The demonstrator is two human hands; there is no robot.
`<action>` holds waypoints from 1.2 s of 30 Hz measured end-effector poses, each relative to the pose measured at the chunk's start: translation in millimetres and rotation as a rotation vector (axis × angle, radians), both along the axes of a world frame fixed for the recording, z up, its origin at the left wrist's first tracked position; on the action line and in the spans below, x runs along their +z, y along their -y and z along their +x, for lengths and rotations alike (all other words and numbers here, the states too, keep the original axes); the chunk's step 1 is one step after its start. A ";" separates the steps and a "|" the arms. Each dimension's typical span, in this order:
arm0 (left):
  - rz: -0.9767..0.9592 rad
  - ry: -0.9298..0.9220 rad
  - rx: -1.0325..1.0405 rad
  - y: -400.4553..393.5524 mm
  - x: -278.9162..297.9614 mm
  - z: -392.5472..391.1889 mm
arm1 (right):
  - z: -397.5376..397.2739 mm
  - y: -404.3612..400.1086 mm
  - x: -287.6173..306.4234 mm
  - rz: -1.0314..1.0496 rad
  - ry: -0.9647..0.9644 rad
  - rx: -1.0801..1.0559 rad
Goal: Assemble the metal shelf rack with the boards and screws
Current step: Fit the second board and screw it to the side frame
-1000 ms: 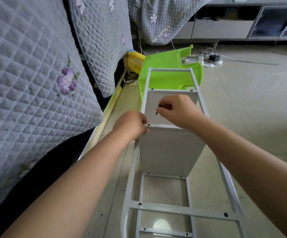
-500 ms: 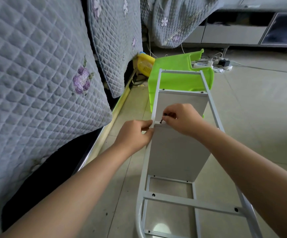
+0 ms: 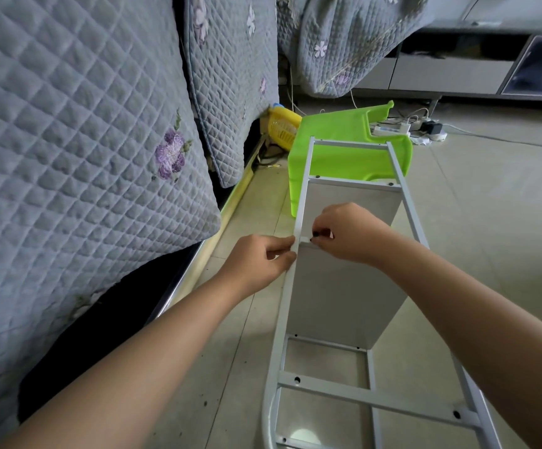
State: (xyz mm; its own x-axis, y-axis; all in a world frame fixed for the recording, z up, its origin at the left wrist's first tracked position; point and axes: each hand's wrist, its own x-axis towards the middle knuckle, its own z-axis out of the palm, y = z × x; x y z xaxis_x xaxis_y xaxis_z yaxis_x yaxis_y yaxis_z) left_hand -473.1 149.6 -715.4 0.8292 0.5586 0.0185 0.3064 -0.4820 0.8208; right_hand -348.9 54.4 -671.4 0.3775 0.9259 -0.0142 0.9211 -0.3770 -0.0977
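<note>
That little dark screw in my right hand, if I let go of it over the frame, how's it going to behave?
The screw is tiny beside the right hand's fingers pinching it, so probably very light and easy to fumble. It would likely bounce and roll on the smooth floor tiles. The metal frame has open gaps, so it could drop through.

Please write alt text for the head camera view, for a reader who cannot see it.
The right hand pinches a small dark screw at a crossbar of the metal rack frame lying on the floor, while the left hand grips the frame's side rail. A green plastic chair stands behind.
</note>
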 end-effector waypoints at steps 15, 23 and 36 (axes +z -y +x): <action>-0.038 0.049 0.028 0.7 -2.0 -0.7 | 2.3 -3.7 3.4 0.044 -0.052 0.071; -0.056 0.037 0.013 1.6 0.6 -3.5 | -1.0 -6.0 4.3 -0.001 0.008 0.004; 0.305 0.019 -0.003 3.2 4.6 2.0 | 27.5 24.5 11.8 0.100 -0.094 -0.169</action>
